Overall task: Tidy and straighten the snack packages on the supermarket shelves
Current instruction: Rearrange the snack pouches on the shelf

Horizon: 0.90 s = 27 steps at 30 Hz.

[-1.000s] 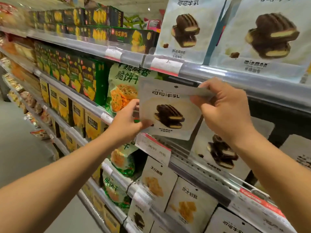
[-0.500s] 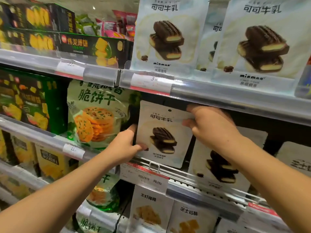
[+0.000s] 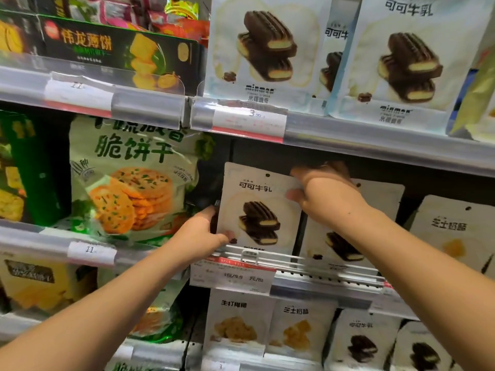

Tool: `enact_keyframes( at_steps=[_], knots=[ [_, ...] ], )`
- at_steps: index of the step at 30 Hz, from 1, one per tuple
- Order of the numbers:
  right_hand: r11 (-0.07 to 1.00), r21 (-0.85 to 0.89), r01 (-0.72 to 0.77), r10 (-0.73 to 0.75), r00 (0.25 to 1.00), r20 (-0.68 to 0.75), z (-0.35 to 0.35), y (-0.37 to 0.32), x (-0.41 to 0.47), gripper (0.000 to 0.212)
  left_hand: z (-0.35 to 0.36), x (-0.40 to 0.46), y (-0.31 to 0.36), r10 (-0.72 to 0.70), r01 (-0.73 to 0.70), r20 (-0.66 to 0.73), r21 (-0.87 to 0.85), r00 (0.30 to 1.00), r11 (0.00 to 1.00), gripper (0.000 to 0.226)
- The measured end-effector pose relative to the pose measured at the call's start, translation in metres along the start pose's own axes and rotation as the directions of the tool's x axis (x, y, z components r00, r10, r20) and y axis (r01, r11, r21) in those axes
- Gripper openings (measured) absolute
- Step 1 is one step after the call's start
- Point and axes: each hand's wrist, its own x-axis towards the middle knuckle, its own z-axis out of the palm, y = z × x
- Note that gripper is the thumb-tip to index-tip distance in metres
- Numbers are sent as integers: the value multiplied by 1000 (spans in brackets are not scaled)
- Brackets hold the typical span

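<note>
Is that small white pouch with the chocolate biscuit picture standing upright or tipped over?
Upright. The small white chocolate-biscuit pouch faces front behind the shelf's wire rail, with left hand and right hand gripping its edges.

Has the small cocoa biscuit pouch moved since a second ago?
Yes. The small cocoa biscuit pouch, held by the left hand and right hand, went back under the upper shelf rail, now upright behind the wire rail.
</note>
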Motion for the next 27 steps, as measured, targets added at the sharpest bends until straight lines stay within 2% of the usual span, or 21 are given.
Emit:
enact_keyframes(
  at_steps=[6,12,16,17,19,21,23,24,25,27],
  knots=[
    [998,-27,51,-53,995,-81,4,3,-1,40,0,1,-2,-26,29,39,-68,999,997,55],
    [995,-14,95,-96,974,-204,17,10,1,43,1,0,-6,28,-22,86,-69,996,997,62],
    [983,16,181,-165,926,-340,28,21,-8,53,0,-3,1,34,-37,82,37,996,999,64],
    [976,54,209,-171,900,-400,33,25,-15,54,-1,-5,4,47,-53,55,114,997,992,63],
    [949,131,287,-177,829,-531,50,33,-36,48,1,-15,5,144,-114,-86,288,986,951,62],
    [920,172,351,-191,787,-587,79,38,-61,39,5,-38,1,345,-250,-268,332,900,910,51],
    [907,193,375,-217,807,-549,111,40,-83,39,17,-69,-12,563,-457,-356,342,746,821,30],
    [903,208,376,-221,821,-526,126,40,-89,39,26,-86,-22,649,-542,-308,369,696,755,23],
    [904,220,367,-216,834,-507,140,41,-94,40,38,-101,-33,718,-623,-184,385,671,681,19],
    [920,203,334,-207,857,-473,160,41,-99,42,64,-121,-54,729,-714,153,409,667,568,14]
  ],
)
